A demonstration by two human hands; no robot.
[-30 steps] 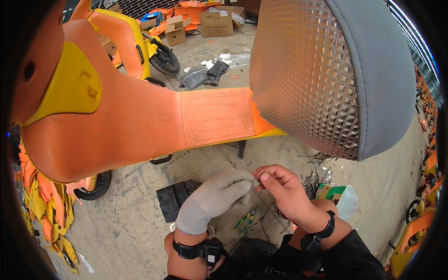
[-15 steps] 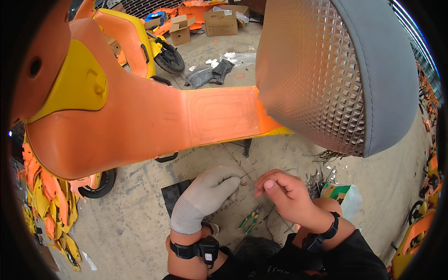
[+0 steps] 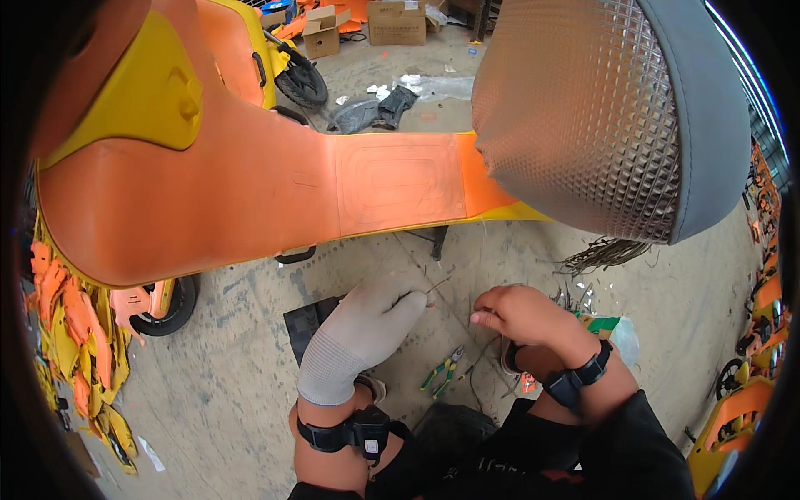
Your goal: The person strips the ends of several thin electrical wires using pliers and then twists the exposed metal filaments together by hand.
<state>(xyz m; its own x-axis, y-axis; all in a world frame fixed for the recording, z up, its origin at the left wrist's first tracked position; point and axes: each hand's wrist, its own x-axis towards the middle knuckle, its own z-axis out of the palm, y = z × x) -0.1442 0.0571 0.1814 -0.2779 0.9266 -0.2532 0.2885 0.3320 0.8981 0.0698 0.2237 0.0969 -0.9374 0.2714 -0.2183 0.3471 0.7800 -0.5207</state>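
Observation:
My left hand [image 3: 383, 312], in a pale grey knitted glove, is closed in a pinch on a thin wire-like strand [image 3: 438, 285]. The strand's end sticks out past the fingertips toward my right hand. Bare and curled, my right hand [image 3: 523, 315] hovers to the right, its thumb against the fingers; what it holds, if anything, is hidden. Below and between the hands, green-and-yellow-handled pliers [image 3: 443, 370] lie on the floor. Ahead stands a large orange ride-on vehicle body [image 3: 258, 192] with a ribbed footboard [image 3: 400, 183] and a grey seat [image 3: 583, 117] with a quilted silvery underside.
A bundle of thin brown strands [image 3: 610, 253] shows below the seat. A dark flat piece [image 3: 308, 325] lies by my left wrist, a green-and-white bag [image 3: 612, 332] past my right. Orange and yellow panels [image 3: 83, 333] are piled left; cardboard boxes [image 3: 396, 22] stand behind.
The view has shifted, so the vehicle sits higher in the picture. My right hand has moved slightly right, away from the left, and turned more back-up. My left hand keeps its pinch.

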